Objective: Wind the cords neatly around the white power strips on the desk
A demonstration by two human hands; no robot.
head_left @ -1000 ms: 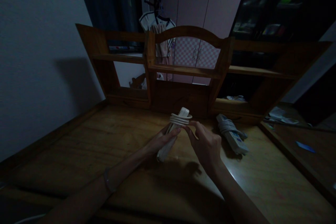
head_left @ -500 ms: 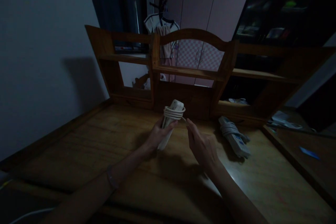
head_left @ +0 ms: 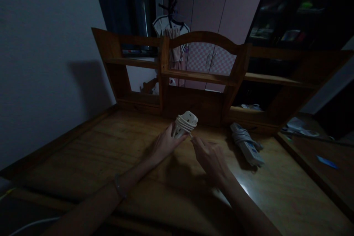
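Down at the lower left, nearest to me, a thin white cable [head_left: 35, 222] curves through the dark below the desk's front edge. Up my left forearm now, and there's a pale band [head_left: 120, 188] around the wrist. My left hand [head_left: 165, 143] is closed around a white power strip [head_left: 179, 132], thumb on the near side, most of the strip's lower part hidden in the grip. The strip is held over the wooden desk [head_left: 96, 155], in front of me and near the middle, tilted, its socket face partly showing at the top. Around that upper part runs a white cord [head_left: 186, 123], several turns lying side by side. And here's my right hand [head_left: 211, 156], just beside it: fingers curled in, thumb and forefinger pinched on a short length of the cord that comes off the coil. Over to the right, a second power strip [head_left: 253, 155] lies on the desk, well apart from my hands, a grey cord [head_left: 243, 135] wound about its middle. Behind it all stands the wooden shelf unit [head_left: 199, 76], arched at the centre. Farther off, clothes [head_left: 177, 29] hang on a dark stand, and beyond them rises a pink wardrobe [head_left: 210, 3], its lower doors checked.
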